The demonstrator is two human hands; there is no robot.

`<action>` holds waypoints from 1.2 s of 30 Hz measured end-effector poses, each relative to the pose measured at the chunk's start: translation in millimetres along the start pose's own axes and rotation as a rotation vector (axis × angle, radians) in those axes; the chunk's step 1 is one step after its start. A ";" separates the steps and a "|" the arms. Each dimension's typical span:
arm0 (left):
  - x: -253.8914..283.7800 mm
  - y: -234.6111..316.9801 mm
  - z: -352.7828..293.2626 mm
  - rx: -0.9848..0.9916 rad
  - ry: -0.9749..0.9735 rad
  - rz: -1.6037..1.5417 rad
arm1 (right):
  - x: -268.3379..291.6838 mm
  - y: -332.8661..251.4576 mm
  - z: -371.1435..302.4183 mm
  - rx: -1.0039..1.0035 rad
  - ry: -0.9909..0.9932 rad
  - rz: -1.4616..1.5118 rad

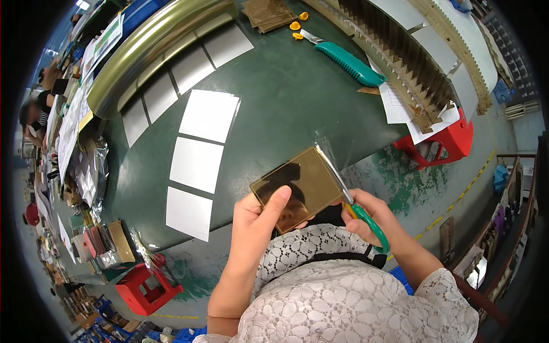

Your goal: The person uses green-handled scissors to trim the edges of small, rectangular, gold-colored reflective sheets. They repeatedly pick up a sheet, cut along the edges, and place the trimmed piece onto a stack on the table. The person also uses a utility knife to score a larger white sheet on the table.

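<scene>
My left hand (258, 220) grips a shiny gold-brown rectangular plate (311, 186) by its near left corner, thumb on top. A pair of scissors (374, 228) with green handles is in my right hand (369, 211). Their blades lie along the plate's right edge, where a strip of clear film (329, 146) sticks out past the far corner. Whether the blades are parted is hard to tell. Left of the plate, three white rectangles (195, 164) lie in a column on the dark green table (274, 103).
A large roll of gold film (160, 48) lies at the back left over more white rectangles. A green utility knife (349, 62) rests near small yellow caps (295, 26) and brown plates (267, 14). A slotted rack (394, 63) stands at right. Red stools (443, 143) flank the table.
</scene>
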State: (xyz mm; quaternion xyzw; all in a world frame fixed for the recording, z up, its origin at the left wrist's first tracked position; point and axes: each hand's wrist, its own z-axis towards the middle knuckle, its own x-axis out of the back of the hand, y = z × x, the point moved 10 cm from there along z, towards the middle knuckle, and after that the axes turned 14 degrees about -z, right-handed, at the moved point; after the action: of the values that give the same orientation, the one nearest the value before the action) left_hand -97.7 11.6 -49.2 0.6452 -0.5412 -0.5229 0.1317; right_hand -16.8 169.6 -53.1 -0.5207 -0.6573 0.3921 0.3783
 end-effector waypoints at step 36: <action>211.4 200.4 -181.8 -0.939 0.993 0.948 | -24.9 -39.8 -2.3 0.105 0.021 0.040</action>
State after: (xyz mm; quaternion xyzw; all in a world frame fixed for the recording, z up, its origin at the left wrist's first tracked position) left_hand -89.5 -313.3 61.9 0.3824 -0.3601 -0.2381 0.8169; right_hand -25.9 139.5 -18.2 -0.5172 -0.6212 0.4284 0.4039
